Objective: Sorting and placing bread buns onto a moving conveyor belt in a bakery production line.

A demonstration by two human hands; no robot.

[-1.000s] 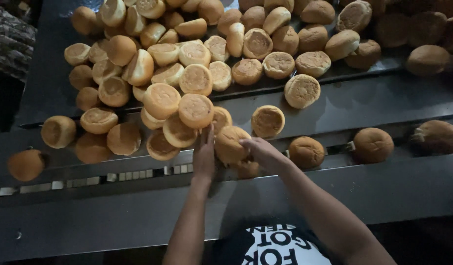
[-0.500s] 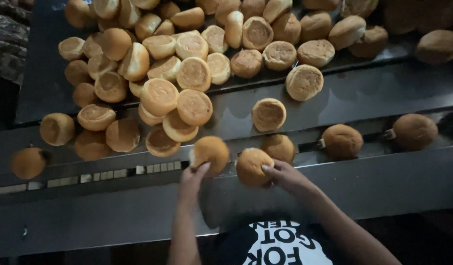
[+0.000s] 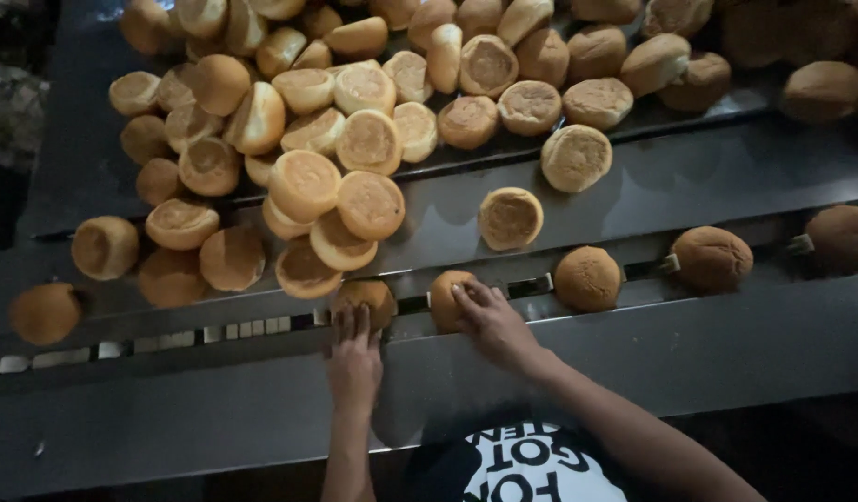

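Your two hands sit low in the middle of the frame, each on a round bun in the narrow channel [image 3: 261, 327] that runs across the picture. The left bun [image 3: 365, 297] lies just left of centre; your left hand [image 3: 354, 358] rests against its near side with the fingers stretched out almost flat, touching it rather than wrapping it. The right bun [image 3: 445, 296] sits just beside it, and your right hand [image 3: 489, 321] covers its right half, fingers curved loosely over the top, not fully closed around it.

Further right along the same channel three more buns stand well apart: one [image 3: 588, 278] near your right hand, a darker one [image 3: 711, 259] beyond it, and another [image 3: 843, 239] at the right edge. At the far left of the channel a lone bun [image 3: 44, 313] lies in shadow.

Above the channel a sloping metal shelf [image 3: 689, 167] carries a single flat-side-up bun [image 3: 510, 217] near centre. The upper left and top of the frame are filled by a heap of buns [image 3: 303, 121], many turned bottom up, spilling toward the channel. Your dark printed shirt [image 3: 531, 469] shows at the bottom edge.
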